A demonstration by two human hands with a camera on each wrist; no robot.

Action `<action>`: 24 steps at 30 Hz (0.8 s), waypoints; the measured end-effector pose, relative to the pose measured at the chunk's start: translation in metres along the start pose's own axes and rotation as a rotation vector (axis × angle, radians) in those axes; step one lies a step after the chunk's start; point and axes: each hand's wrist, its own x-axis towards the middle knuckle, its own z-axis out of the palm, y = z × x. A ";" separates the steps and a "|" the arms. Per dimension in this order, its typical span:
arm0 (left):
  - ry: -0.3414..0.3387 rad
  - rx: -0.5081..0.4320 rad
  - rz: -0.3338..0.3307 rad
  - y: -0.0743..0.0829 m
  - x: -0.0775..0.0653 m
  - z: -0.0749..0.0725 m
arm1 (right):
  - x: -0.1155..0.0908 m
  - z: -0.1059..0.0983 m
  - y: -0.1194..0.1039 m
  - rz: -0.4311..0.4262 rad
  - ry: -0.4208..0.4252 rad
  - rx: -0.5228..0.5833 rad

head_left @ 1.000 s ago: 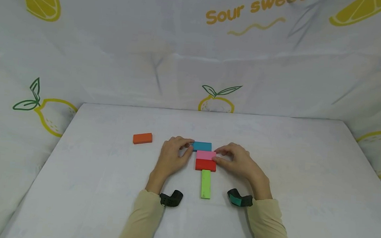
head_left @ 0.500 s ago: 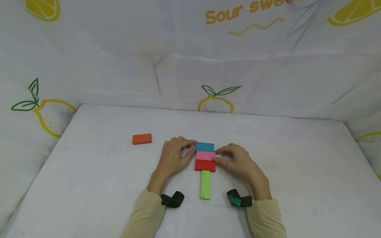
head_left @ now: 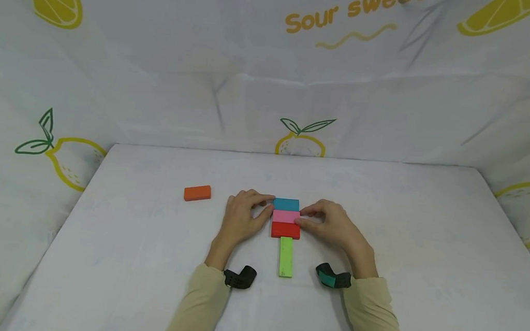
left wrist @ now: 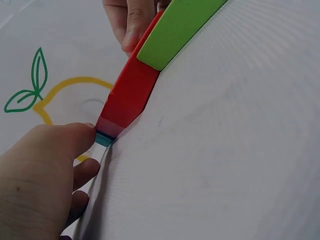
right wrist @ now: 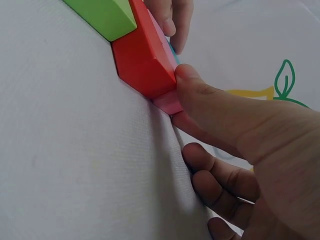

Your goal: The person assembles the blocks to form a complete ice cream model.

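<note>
Left hand (head_left: 242, 213) part-closed, thumb and forefinger gripping the left end of the blue block (head_left: 286, 204); right hand (head_left: 332, 225) likewise, pinching the right end of the pink block (head_left: 283, 217). From my end it looked mostly built: blue block, pink block and red block (head_left: 285, 231) lay side by side between them, nearly flush, green block (head_left: 286, 257) lengthwise on the near side. I judged they were squaring up. Orange block (head_left: 197, 193) lay loose on the bench (head_left: 428, 225), well left of the left hand; likely the only piece left to place.
</note>
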 end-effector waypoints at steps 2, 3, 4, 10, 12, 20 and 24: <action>-0.005 -0.002 -0.011 0.001 0.000 0.000 | 0.000 0.000 0.000 -0.003 0.000 0.002; -0.009 -0.004 -0.016 0.001 0.001 0.000 | 0.000 0.000 -0.001 -0.004 0.000 0.002; -0.012 -0.006 -0.020 0.001 0.001 0.000 | 0.000 -0.001 -0.001 -0.006 0.000 0.003; -0.009 -0.004 -0.029 0.002 0.001 -0.001 | 0.000 -0.001 -0.002 -0.013 0.001 0.005; -0.005 -0.002 -0.030 0.002 0.001 -0.001 | 0.000 -0.001 -0.002 -0.014 0.003 0.002; -0.007 -0.011 -0.037 0.002 0.001 -0.001 | 0.001 0.000 -0.002 0.010 0.000 -0.004; -0.001 -0.011 -0.035 0.002 0.001 0.000 | 0.000 -0.002 0.000 -0.009 -0.011 -0.004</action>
